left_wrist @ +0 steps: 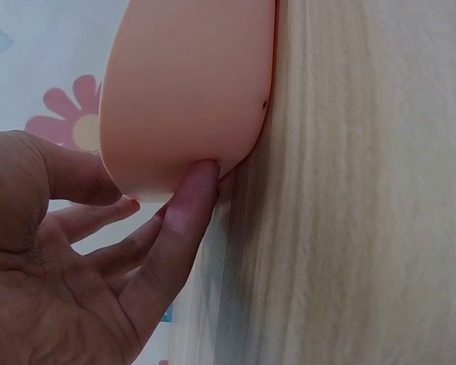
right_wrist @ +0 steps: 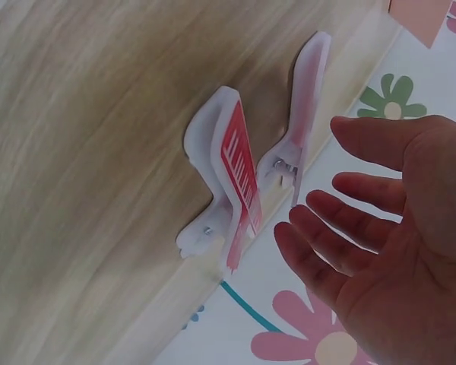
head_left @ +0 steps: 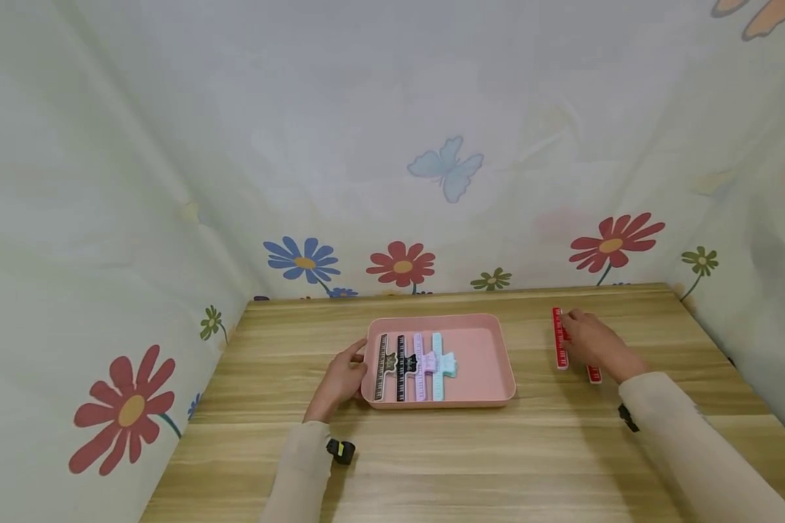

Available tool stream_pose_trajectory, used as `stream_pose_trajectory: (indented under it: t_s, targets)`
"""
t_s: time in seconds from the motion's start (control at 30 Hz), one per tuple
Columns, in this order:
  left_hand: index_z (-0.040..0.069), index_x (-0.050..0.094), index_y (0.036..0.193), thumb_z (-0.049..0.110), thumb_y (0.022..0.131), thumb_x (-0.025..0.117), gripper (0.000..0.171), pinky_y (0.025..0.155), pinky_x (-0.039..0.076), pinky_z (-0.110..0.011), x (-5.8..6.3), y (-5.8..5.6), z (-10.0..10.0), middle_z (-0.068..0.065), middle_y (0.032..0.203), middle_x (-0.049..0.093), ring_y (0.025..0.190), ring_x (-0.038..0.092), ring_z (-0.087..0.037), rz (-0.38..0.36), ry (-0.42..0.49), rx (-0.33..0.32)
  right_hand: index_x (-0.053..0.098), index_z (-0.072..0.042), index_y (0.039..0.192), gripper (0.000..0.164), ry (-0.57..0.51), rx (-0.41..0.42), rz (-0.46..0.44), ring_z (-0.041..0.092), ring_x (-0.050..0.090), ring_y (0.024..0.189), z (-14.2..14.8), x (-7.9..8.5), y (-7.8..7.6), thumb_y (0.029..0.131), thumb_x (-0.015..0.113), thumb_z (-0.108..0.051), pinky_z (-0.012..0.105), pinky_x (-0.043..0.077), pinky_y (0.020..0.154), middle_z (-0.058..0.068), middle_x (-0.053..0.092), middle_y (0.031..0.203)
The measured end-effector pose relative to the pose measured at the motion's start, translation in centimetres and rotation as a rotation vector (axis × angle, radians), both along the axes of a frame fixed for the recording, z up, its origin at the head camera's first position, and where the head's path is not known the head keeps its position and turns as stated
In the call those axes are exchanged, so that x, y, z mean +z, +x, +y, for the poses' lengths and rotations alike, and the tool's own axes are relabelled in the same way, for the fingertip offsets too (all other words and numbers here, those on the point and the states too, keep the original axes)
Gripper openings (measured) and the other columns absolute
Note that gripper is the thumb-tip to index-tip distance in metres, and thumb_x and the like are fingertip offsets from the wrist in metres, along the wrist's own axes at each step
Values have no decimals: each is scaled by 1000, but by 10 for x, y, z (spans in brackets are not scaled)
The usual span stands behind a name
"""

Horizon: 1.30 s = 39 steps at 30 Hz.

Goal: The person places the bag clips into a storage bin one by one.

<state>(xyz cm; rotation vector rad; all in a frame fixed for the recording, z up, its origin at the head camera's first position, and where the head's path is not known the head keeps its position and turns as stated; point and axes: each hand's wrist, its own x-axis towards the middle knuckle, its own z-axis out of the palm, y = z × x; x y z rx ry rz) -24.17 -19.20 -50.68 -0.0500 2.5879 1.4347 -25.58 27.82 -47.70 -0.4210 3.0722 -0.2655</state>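
Note:
A pink tray (head_left: 480, 363) holds several long page clips printed with piano keys: a black clip (head_left: 381, 367) with a dull gold grip, a black clip (head_left: 401, 368), a lilac clip (head_left: 421, 367) and a light blue clip (head_left: 438, 367). My left hand (head_left: 340, 374) touches the tray's left end, fingertips against the outer wall (left_wrist: 175, 99). On the right, two red clips stand on the table, a left one (head_left: 559, 338) and a right one (head_left: 594, 374). My right hand (head_left: 592, 338) is over them, partly covering the right one; its fingers (right_wrist: 349, 220) are loosely bent beside the clips.
The wood-grain table (head_left: 432, 465) runs back to a pale wall cloth (head_left: 340, 145) printed with flowers and a butterfly. A black wrist strap (head_left: 341, 452) sits on the left sleeve, another strap (head_left: 628, 418) on the right.

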Motion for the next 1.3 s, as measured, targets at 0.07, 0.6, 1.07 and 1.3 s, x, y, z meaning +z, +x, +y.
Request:
stream_pose_trajectory:
  t_s: [0.07, 0.6, 1.07, 1.3]
  targets:
    - [19, 39, 152, 8, 97, 48, 56, 48, 55, -31, 1, 0, 1, -24, 132, 57, 73, 65, -18, -10, -3, 5, 49, 14, 133, 51, 13, 6, -3, 52, 50, 118, 0, 0, -2, 91, 64, -11, 61, 45, 100, 36, 52, 129]
    - [15, 39, 152, 7, 97, 47, 56, 49, 56, -32, -2, 0, 2, -27, 131, 57, 77, 66, -20, 17, -6, -7, 54, 16, 126, 42, 20, -14, -33, 50, 56, 113, 0, -13, -11, 90, 57, -4, 59, 47, 97, 37, 54, 125]
    - [13, 39, 151, 6, 97, 47, 55, 47, 55, -31, -4, 3, 1, -25, 129, 59, 80, 67, -22, 44, 0, -6, 53, 18, 121, 37, 34, -9, 14, 49, 57, 106, 0, -19, -5, 91, 57, -2, 59, 50, 92, 35, 55, 116]
    - [13, 38, 152, 6, 97, 46, 56, 48, 56, -31, -4, 4, 1, -25, 129, 59, 80, 67, -22, 43, -1, -15, 51, 16, 123, 37, 53, 5, 52, 49, 56, 106, 1, -25, -2, 93, 59, -5, 61, 51, 86, 33, 54, 116]
